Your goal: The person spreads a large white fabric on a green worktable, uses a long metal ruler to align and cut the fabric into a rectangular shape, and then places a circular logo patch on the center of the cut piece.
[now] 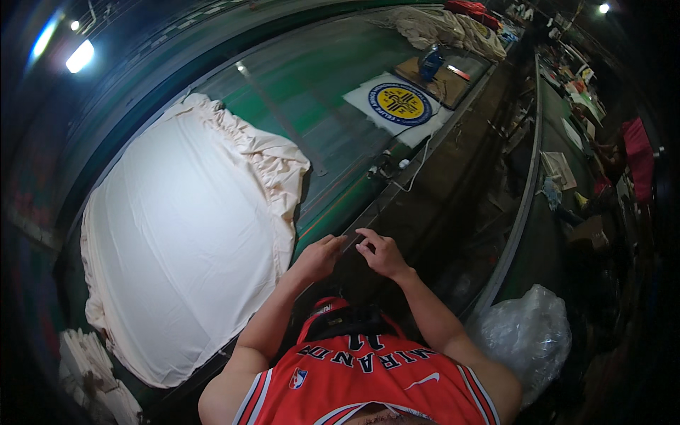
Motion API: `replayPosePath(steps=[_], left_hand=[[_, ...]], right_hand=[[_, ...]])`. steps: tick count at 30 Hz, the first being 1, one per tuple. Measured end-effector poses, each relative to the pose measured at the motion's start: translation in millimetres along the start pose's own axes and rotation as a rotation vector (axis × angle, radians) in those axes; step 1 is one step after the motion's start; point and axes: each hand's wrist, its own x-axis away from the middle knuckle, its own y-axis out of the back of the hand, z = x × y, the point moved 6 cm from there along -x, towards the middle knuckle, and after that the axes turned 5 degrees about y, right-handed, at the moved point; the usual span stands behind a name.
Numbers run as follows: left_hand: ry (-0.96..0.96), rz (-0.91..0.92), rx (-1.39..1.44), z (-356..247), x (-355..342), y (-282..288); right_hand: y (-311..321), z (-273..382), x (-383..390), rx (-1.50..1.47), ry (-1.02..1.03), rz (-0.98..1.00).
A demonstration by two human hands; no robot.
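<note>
My left hand (320, 256) is in front of my chest beside the table's near edge, its fingers curled together and pointing right. Whatever lies between its fingertips, if anything, is too small to make out. A short gap to the right, my right hand (383, 253) has its index finger and thumb apart, with nothing visible between them. Left of both hands, a large cream-white cloth (184, 241) lies spread over the green table (322, 205), its far right border gathered into wrinkles. Neither hand touches this cloth.
Farther along the table lie a sheet with a round blue-and-yellow emblem (399, 104), a blue bottle (430, 64) on a brown board (457, 79), and bunched fabric (425, 28). A white cable (426, 157) hangs at the edge. Right stands a cluttered second table (528, 205); clear plastic (528, 336) bulges nearby.
</note>
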Motion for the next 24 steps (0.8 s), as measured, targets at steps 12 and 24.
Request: replayPosePath(steps=[12,24], left_hand=[[-0.017,-0.051,0.127,-2.1,-162.3,-6.7],[0.483,-0.149,0.667,104.2,-417.1,-37.0]], right_hand=[[93.0,-107.5,-28.0,0.004,-0.120,0.016],[181.7,-243.3,-169.6,-0.018,0.040,0.065]])
